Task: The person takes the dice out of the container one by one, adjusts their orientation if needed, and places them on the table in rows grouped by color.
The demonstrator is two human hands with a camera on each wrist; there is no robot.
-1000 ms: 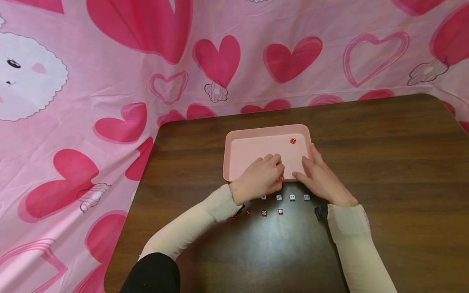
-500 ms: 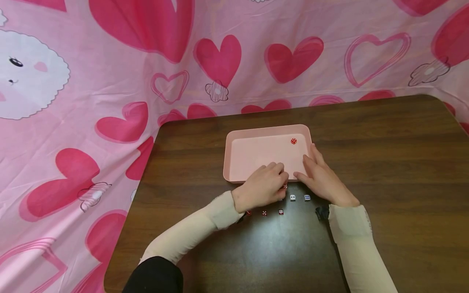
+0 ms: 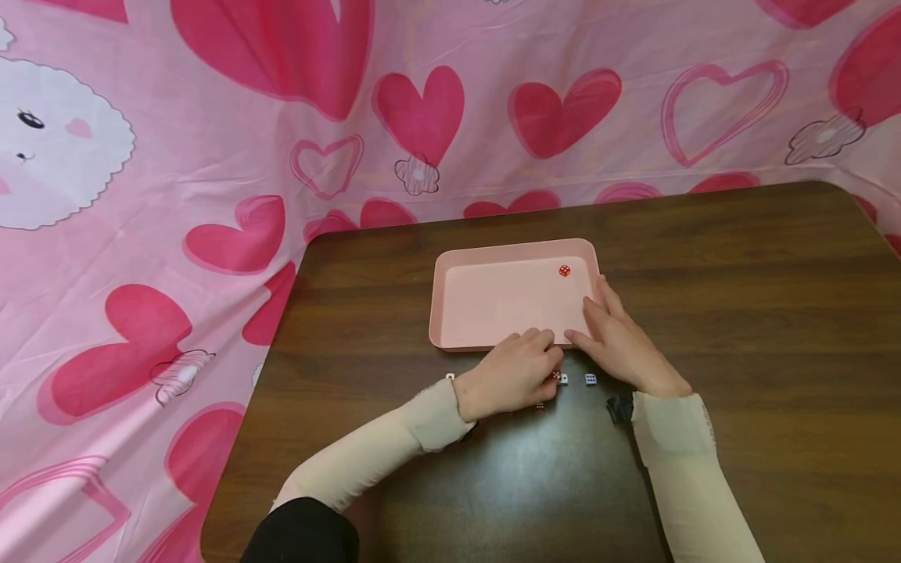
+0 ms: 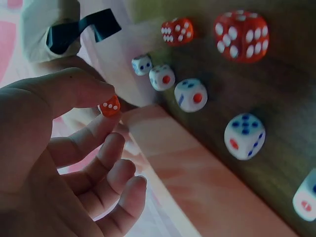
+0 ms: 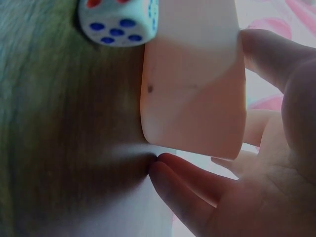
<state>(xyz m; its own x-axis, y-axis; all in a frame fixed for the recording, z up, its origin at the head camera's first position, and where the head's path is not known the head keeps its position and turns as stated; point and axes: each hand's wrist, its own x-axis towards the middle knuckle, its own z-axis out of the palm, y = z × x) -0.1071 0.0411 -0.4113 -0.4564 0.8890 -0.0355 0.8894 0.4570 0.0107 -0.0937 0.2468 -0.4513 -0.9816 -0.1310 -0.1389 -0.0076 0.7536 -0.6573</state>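
My left hand (image 3: 510,371) pinches a red die (image 4: 109,105) between thumb and index finger, and its other fingers are loosely bent. In the head view it is just in front of the pink tray (image 3: 443,301), beside a white die (image 3: 564,380). My right hand (image 3: 629,348) holds the tray's near right corner, its thumb over the near rim and fingers on both sides of the right wall. Another red die (image 3: 565,270) lies inside the tray, towards its far right corner.
A row of white dice (image 4: 245,137) lies along the tray's near side; another white die (image 3: 590,379) is at its right end. Red dice (image 4: 242,37) form a row nearer the person, partly hidden by the left hand. A pink heart-patterned cloth (image 3: 486,47) hangs behind the table (image 3: 746,313).
My left hand has moved from over the tray's near rim towards the person and slightly right, carrying the red die down to the white row. The right hand and tray stay put.
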